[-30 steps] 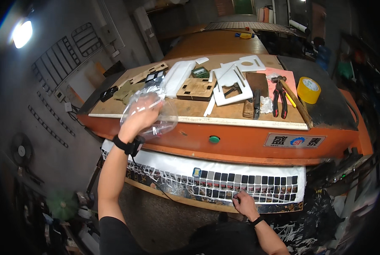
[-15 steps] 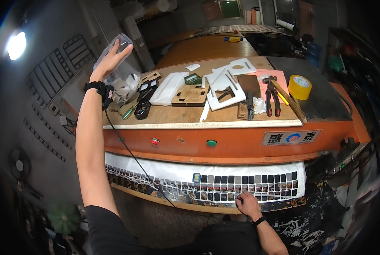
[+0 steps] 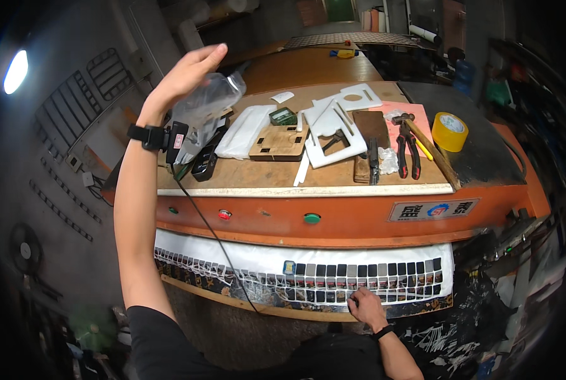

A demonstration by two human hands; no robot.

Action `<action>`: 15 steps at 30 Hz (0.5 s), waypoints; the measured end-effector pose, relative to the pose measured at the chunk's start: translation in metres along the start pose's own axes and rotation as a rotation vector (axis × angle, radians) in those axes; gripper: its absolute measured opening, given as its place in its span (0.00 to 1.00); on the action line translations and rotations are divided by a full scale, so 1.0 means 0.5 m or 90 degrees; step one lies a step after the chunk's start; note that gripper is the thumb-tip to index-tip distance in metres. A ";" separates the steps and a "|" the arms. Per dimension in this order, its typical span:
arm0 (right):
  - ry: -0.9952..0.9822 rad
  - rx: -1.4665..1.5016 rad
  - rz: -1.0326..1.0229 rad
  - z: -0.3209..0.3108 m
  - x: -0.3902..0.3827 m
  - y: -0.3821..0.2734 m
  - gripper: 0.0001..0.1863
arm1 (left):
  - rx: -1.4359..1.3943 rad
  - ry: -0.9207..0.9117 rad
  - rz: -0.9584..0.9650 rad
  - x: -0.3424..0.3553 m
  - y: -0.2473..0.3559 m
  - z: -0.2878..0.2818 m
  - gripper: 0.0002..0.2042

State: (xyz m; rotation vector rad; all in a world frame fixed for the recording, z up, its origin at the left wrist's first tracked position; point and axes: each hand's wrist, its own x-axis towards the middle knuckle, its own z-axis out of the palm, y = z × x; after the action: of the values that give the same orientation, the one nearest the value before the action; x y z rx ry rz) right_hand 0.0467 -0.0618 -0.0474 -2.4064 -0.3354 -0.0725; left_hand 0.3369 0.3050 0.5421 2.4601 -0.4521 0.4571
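Observation:
My left hand (image 3: 185,76) is raised at the far left of the bench, fingers stretched out. Against its underside leans a clear plastic bag (image 3: 216,104), tilted to the right; the lower fingers are partly hidden. My right hand (image 3: 366,309) rests low at the near edge of a white grid (image 3: 400,292). Its fingers are curled together, and whatever lies between them is too small to make out. Rows of small dark and grey rectangular pieces (image 3: 359,270) lie in and along the grid, with one blue-and-yellow piece (image 3: 289,267) at the end of the upper row.
On the bench lie white cut-out templates (image 3: 352,149), a wooden block (image 3: 280,144), a white wrapped slab (image 3: 246,131), pliers (image 3: 403,154), a hammer (image 3: 432,152) and yellow tape (image 3: 449,132). A black cable (image 3: 210,228) crosses the orange front panel (image 3: 359,218) with buttons.
My left hand has swung right, its fingers drawing closer together, and the clear bag has tipped right with it. My right hand stays almost in place at the grid.

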 end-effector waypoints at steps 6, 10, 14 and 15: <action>0.089 -0.002 -0.044 -0.004 0.003 -0.012 0.07 | 0.226 0.399 0.355 -0.220 0.076 0.048 0.23; 0.134 -0.013 -0.081 -0.006 0.001 -0.017 0.12 | 0.249 0.299 0.378 -0.364 -0.023 0.185 0.26; 0.136 -0.039 -0.092 -0.008 0.003 -0.014 0.14 | 0.099 0.110 0.276 -0.509 -0.183 0.403 0.28; 0.121 -0.044 -0.079 -0.008 0.002 -0.014 0.13 | 0.075 0.062 0.264 -0.551 -0.220 0.453 0.29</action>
State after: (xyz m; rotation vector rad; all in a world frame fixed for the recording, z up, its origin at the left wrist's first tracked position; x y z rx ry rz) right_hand 0.0458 -0.0590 -0.0397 -2.4201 -0.3979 -0.3721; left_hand 0.1883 0.3113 0.1996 2.4399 -0.9236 0.7876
